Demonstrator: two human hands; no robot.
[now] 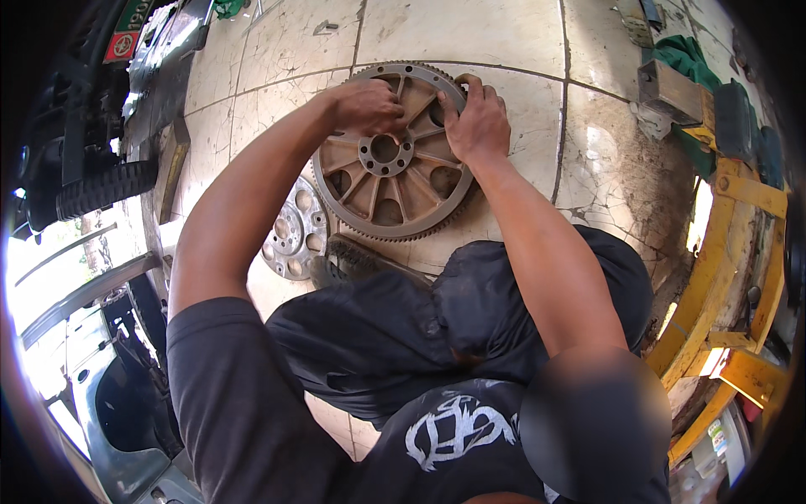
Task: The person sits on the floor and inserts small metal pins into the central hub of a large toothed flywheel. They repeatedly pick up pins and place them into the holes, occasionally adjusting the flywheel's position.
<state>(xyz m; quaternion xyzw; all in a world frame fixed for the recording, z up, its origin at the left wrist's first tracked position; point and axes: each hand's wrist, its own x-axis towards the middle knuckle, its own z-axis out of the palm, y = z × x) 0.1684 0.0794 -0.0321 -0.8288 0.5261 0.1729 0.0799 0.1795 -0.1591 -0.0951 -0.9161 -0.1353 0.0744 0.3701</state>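
A large toothed flywheel (413,186) lies flat on the tiled floor in front of me, with spokes, oval openings and a ring of bolt holes round its centre bore. Over its upper left part is my left hand (367,107), fingers curled in and one fingertip close to the hub. Whether something small is inside that hand, I cannot make out. My right hand (480,122) grips the wheel's upper right rim, thumb on the face and fingers over the toothed edge. A smaller silvery metal disc (316,220) with round holes sits at the flywheel's lower left, partly behind my arm.
My bent legs (361,336) are just below the wheel, and a dark shoe (365,259) is beside the disc. Yellow metal framework (714,277) stands on the right, near a metal box (670,91) and green cloth (684,60). A black tyre (107,185) is at left.
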